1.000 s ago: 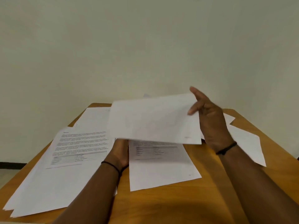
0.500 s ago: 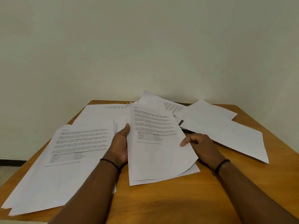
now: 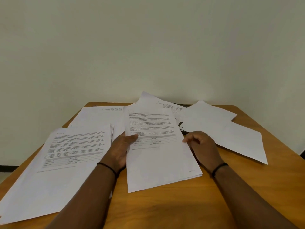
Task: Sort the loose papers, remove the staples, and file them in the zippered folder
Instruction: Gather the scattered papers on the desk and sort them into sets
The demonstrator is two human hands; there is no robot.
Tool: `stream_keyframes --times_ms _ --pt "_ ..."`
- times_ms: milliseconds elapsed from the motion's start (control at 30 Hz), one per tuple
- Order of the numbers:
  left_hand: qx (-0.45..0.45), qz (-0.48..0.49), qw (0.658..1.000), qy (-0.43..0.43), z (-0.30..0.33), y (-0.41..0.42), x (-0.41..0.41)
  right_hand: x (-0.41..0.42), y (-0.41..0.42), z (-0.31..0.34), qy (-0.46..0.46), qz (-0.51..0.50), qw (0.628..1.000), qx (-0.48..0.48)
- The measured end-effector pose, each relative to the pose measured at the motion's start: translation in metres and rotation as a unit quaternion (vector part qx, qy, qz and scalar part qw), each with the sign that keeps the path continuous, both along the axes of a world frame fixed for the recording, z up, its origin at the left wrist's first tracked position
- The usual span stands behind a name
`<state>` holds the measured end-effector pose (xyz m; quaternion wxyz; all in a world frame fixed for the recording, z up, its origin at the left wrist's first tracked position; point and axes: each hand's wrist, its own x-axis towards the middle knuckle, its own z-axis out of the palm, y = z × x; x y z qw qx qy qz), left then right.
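Note:
A small stack of printed sheets (image 3: 158, 156) lies in the middle of the wooden table (image 3: 181, 209). My left hand (image 3: 122, 149) holds its left edge, thumb on top of the page. My right hand (image 3: 203, 146) pinches its right edge with curled fingers. A bigger pile of printed papers (image 3: 66, 159) lies at the left. Blank sheets (image 3: 231, 134) are spread at the right. A dark flat object (image 3: 180, 124), perhaps the folder, peeks out from under the papers behind my right hand.
More loose sheets (image 3: 158, 103) fan out at the far edge of the table against a plain wall (image 3: 148, 47). Bare wood shows along the near edge and at the right corner (image 3: 283, 146).
The sheet my right hand held up a second ago now lies on the middle stack. Both hands have closed in on that stack's edges, and its curled lower corner has flattened.

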<state>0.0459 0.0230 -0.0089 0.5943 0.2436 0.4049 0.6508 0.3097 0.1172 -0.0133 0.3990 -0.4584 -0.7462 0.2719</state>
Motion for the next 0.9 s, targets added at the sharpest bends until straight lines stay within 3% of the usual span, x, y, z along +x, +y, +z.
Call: stream_keyframes --times_ms 67,100,200,267,367,467,567,700,900 --pt "-0.008 0.006 1.000 0.004 -0.002 0.002 -0.002 0.003 0.011 -0.004 -0.112 -0.140 0.971 0.156" --pt "-0.013 0.009 1.000 0.004 -0.003 0.002 -0.002 0.006 0.019 -0.007 -0.176 -0.187 0.947 0.191" --pt "-0.019 0.012 1.000 0.004 -0.001 0.000 -0.001 0.013 0.038 -0.008 -0.345 -0.213 0.902 0.146" --pt "-0.022 0.012 1.000 0.003 -0.001 0.000 -0.001 0.013 0.043 -0.008 -0.387 -0.207 0.890 0.123" --pt "-0.026 0.011 1.000 -0.004 -0.002 0.001 -0.003 0.011 0.040 -0.006 -0.386 -0.211 0.885 0.155" --pt "-0.031 0.015 0.999 -0.003 -0.002 0.002 -0.003 0.017 0.033 -0.006 -0.301 -0.231 0.909 0.173" --pt "-0.032 0.007 0.999 -0.003 -0.001 0.002 -0.002 0.024 0.027 0.001 -0.290 -0.235 0.909 0.186" --pt "-0.029 0.008 1.000 -0.004 -0.001 0.002 -0.002 0.027 0.023 0.027 -0.369 -0.242 0.888 0.132" --pt "-0.024 0.019 1.000 -0.006 -0.001 -0.003 -0.002 0.023 0.020 0.047 -0.274 -0.131 0.953 -0.006"
